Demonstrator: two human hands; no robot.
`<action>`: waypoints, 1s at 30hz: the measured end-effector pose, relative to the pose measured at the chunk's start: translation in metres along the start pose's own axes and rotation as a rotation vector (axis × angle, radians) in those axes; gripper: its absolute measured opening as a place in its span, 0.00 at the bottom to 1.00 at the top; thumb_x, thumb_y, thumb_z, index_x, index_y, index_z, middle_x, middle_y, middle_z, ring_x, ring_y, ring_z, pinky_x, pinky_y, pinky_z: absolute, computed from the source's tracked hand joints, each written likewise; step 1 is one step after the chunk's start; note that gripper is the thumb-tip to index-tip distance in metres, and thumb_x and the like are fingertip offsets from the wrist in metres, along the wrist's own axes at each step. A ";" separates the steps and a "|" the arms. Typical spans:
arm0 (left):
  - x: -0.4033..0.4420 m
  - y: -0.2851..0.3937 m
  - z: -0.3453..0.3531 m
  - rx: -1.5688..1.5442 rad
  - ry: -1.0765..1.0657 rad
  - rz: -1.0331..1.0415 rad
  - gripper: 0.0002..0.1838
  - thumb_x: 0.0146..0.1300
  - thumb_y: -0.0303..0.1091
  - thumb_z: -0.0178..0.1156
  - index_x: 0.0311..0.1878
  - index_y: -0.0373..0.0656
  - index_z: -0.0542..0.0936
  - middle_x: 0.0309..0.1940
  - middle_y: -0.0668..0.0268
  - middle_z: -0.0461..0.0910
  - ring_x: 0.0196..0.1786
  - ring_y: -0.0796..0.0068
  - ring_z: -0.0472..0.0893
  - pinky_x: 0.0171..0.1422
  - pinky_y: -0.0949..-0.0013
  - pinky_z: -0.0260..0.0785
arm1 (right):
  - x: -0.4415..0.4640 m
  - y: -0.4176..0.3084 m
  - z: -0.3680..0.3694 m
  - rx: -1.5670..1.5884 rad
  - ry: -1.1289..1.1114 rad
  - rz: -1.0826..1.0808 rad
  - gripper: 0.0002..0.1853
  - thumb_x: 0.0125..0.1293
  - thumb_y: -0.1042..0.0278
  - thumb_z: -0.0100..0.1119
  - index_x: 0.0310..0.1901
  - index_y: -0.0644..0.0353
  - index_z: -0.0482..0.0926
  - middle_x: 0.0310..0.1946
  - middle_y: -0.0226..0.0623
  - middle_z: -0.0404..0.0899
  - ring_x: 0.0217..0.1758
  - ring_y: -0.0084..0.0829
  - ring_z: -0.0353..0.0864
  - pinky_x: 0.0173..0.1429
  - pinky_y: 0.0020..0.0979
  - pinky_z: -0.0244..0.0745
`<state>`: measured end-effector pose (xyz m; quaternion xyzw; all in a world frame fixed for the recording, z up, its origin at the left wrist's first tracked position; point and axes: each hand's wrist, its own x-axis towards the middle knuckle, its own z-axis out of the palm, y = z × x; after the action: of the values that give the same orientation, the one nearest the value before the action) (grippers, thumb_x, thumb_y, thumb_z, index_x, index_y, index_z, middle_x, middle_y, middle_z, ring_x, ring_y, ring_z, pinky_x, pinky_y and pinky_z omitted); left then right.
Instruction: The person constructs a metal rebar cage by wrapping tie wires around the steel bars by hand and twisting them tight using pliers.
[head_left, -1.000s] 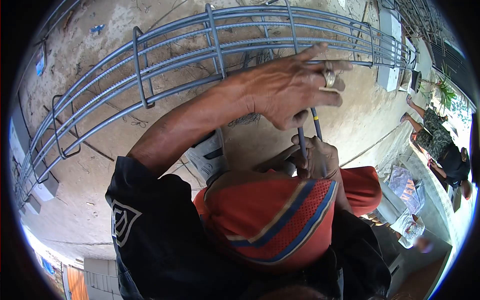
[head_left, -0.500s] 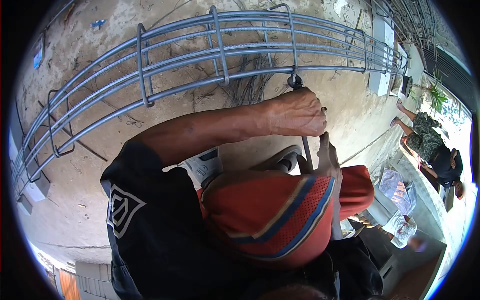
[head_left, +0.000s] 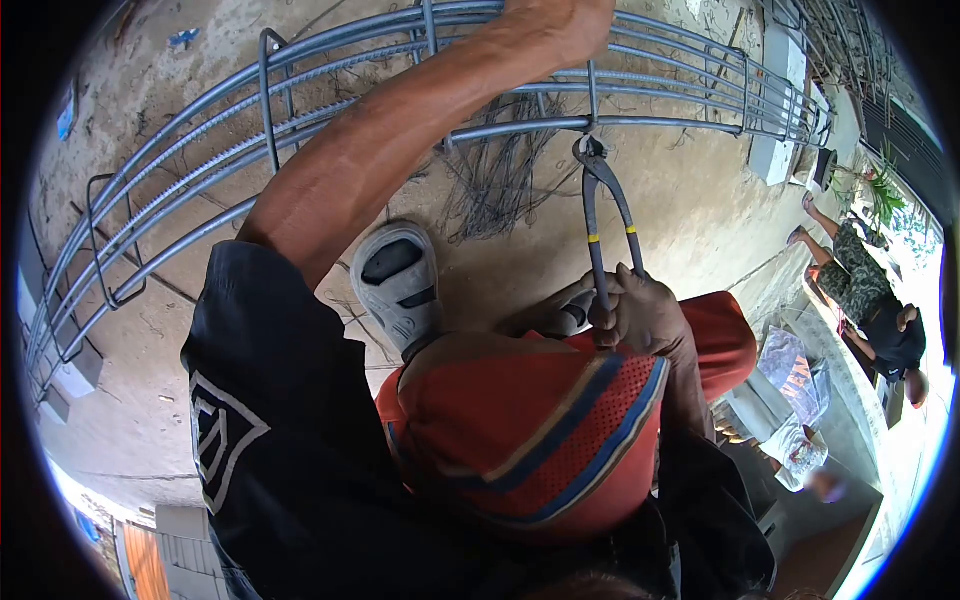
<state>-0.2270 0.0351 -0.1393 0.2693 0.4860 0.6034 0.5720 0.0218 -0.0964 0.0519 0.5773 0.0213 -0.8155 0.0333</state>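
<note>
My right hand (head_left: 645,312) is closed on the handles of long end-cutting pincers (head_left: 596,195), which have a yellow band on each handle. The handles stand apart, and the jaws meet the lower bar of a steel rebar cage (head_left: 690,122) at a stirrup. My left hand (head_left: 565,28) is raised over the cage's upper bars at the top edge of the view. Its fingers are cut off there, so their grip is hidden. Below the cage lies a loose bundle of thin tie wires (head_left: 495,185) on the ground.
Grey blocks (head_left: 778,100) support the cage at its ends. More rebar (head_left: 840,45) is stacked at the upper right. A person in camouflage trousers (head_left: 850,265) is at the right, another person (head_left: 800,455) lower down. My sandalled foot (head_left: 400,285) rests beneath the cage.
My left hand has left the pincers and moved up over the cage. The pincers' handles have spread apart. My right hand still grips their ends.
</note>
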 end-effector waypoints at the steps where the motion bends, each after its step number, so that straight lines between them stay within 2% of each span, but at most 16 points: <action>1: 0.000 -0.005 0.003 -0.327 0.025 -0.079 0.09 0.57 0.32 0.53 0.29 0.36 0.79 0.27 0.48 0.79 0.35 0.49 0.81 0.44 0.52 0.72 | 0.008 0.017 -0.019 0.224 -0.176 0.049 0.26 0.71 0.47 0.47 0.49 0.66 0.77 0.23 0.41 0.76 0.23 0.31 0.77 0.25 0.32 0.75; 2: -0.005 0.008 0.002 0.164 0.023 0.114 0.08 0.55 0.31 0.54 0.29 0.36 0.79 0.27 0.48 0.79 0.35 0.49 0.81 0.44 0.53 0.72 | 0.017 0.028 -0.024 0.444 -0.359 0.105 0.26 0.71 0.47 0.47 0.50 0.66 0.76 0.22 0.42 0.75 0.21 0.31 0.75 0.24 0.32 0.75; 4: -0.018 0.031 -0.003 1.151 0.010 0.488 0.07 0.52 0.30 0.57 0.29 0.35 0.79 0.26 0.47 0.79 0.35 0.50 0.81 0.44 0.53 0.72 | 0.018 0.036 -0.030 0.214 -0.309 -0.005 0.24 0.67 0.52 0.56 0.50 0.69 0.74 0.23 0.45 0.77 0.22 0.34 0.79 0.25 0.32 0.77; 6: -0.014 0.028 -0.007 1.187 -0.043 0.553 0.08 0.51 0.31 0.58 0.30 0.35 0.79 0.28 0.47 0.79 0.36 0.50 0.81 0.45 0.53 0.72 | 0.004 0.023 -0.033 -0.206 -0.157 -0.211 0.25 0.63 0.54 0.62 0.50 0.70 0.74 0.24 0.46 0.79 0.24 0.36 0.82 0.27 0.32 0.79; 7: -0.012 0.026 -0.009 1.202 -0.065 0.577 0.08 0.51 0.31 0.59 0.31 0.34 0.79 0.28 0.46 0.79 0.37 0.50 0.81 0.45 0.53 0.72 | 0.004 0.014 -0.037 -0.339 -0.110 -0.105 0.26 0.56 0.61 0.70 0.49 0.71 0.72 0.27 0.45 0.81 0.29 0.38 0.85 0.31 0.31 0.81; 9: -0.017 0.027 -0.007 1.173 -0.033 0.489 0.09 0.50 0.31 0.60 0.31 0.34 0.80 0.30 0.46 0.80 0.38 0.48 0.81 0.46 0.53 0.73 | -0.002 0.010 -0.005 -0.773 0.059 -0.196 0.29 0.52 0.63 0.73 0.50 0.71 0.71 0.28 0.44 0.81 0.29 0.37 0.85 0.32 0.31 0.82; 12: -0.016 0.033 -0.008 1.130 -0.022 0.437 0.10 0.49 0.31 0.61 0.32 0.34 0.80 0.32 0.45 0.80 0.39 0.47 0.81 0.47 0.54 0.73 | 0.004 0.022 0.006 -1.405 0.422 -0.538 0.37 0.42 0.66 0.77 0.54 0.65 0.69 0.31 0.41 0.82 0.29 0.36 0.85 0.33 0.31 0.82; 15: -0.026 0.046 -0.012 1.121 -0.041 0.470 0.11 0.48 0.31 0.62 0.33 0.34 0.80 0.33 0.44 0.80 0.40 0.47 0.81 0.47 0.53 0.73 | -0.004 0.028 0.033 -1.619 0.840 -0.846 0.42 0.41 0.64 0.71 0.63 0.59 0.66 0.42 0.43 0.78 0.30 0.35 0.83 0.31 0.31 0.82; 16: -0.029 0.049 -0.012 1.120 -0.051 0.492 0.11 0.48 0.31 0.62 0.33 0.33 0.80 0.33 0.44 0.80 0.40 0.47 0.81 0.46 0.53 0.73 | -0.005 0.029 0.031 -1.751 0.858 -1.038 0.46 0.41 0.62 0.69 0.67 0.61 0.63 0.48 0.46 0.74 0.38 0.38 0.82 0.35 0.36 0.81; 18: -0.019 0.039 -0.010 1.128 -0.042 0.472 0.11 0.48 0.31 0.62 0.33 0.33 0.80 0.33 0.44 0.80 0.39 0.47 0.81 0.46 0.53 0.74 | -0.007 0.025 0.010 -1.915 0.993 -1.158 0.49 0.39 0.61 0.68 0.68 0.64 0.61 0.49 0.48 0.75 0.45 0.42 0.79 0.44 0.41 0.78; 19: -0.018 0.038 -0.009 1.131 -0.036 0.458 0.10 0.48 0.30 0.62 0.33 0.33 0.80 0.33 0.43 0.80 0.39 0.47 0.81 0.46 0.53 0.74 | -0.010 0.026 0.015 -1.989 1.036 -1.045 0.47 0.42 0.62 0.65 0.68 0.69 0.60 0.52 0.53 0.73 0.47 0.48 0.76 0.50 0.44 0.72; 23: -0.016 0.030 -0.006 1.119 0.033 0.502 0.10 0.47 0.30 0.61 0.32 0.34 0.80 0.31 0.45 0.80 0.37 0.48 0.81 0.43 0.53 0.74 | 0.003 0.026 0.008 -2.074 1.079 -0.915 0.42 0.50 0.67 0.56 0.68 0.74 0.56 0.58 0.60 0.67 0.47 0.52 0.74 0.50 0.46 0.69; 24: -0.014 0.023 -0.006 1.126 0.055 0.566 0.10 0.47 0.30 0.60 0.32 0.34 0.80 0.30 0.45 0.80 0.37 0.48 0.81 0.43 0.54 0.74 | 0.011 0.027 0.005 -2.060 1.035 -0.963 0.43 0.52 0.64 0.60 0.69 0.72 0.55 0.57 0.60 0.67 0.47 0.52 0.74 0.51 0.47 0.69; 28: -0.007 0.005 -0.005 1.146 0.113 0.685 0.10 0.47 0.29 0.58 0.33 0.35 0.79 0.31 0.46 0.79 0.37 0.50 0.80 0.44 0.54 0.74 | 0.013 0.022 0.001 -2.028 1.111 -0.941 0.44 0.55 0.58 0.68 0.69 0.67 0.56 0.53 0.53 0.71 0.47 0.48 0.74 0.50 0.45 0.69; 29: -0.006 0.006 -0.004 1.116 0.110 0.668 0.10 0.48 0.29 0.58 0.33 0.35 0.79 0.32 0.46 0.79 0.38 0.50 0.80 0.45 0.54 0.73 | 0.011 0.018 0.003 -1.990 1.152 -0.976 0.39 0.58 0.61 0.66 0.69 0.63 0.60 0.49 0.47 0.74 0.47 0.44 0.75 0.49 0.44 0.68; 30: -0.007 0.006 -0.003 1.090 0.106 0.646 0.10 0.48 0.29 0.57 0.34 0.35 0.79 0.33 0.47 0.79 0.39 0.50 0.80 0.46 0.54 0.73 | 0.011 0.017 0.007 -1.968 1.270 -0.887 0.36 0.60 0.61 0.65 0.68 0.59 0.64 0.47 0.44 0.74 0.47 0.42 0.75 0.50 0.44 0.67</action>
<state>-0.2308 0.0283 -0.1335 0.6246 0.6451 0.4243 0.1170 0.0129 -0.1147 0.0442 0.5414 0.8256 0.0275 0.1566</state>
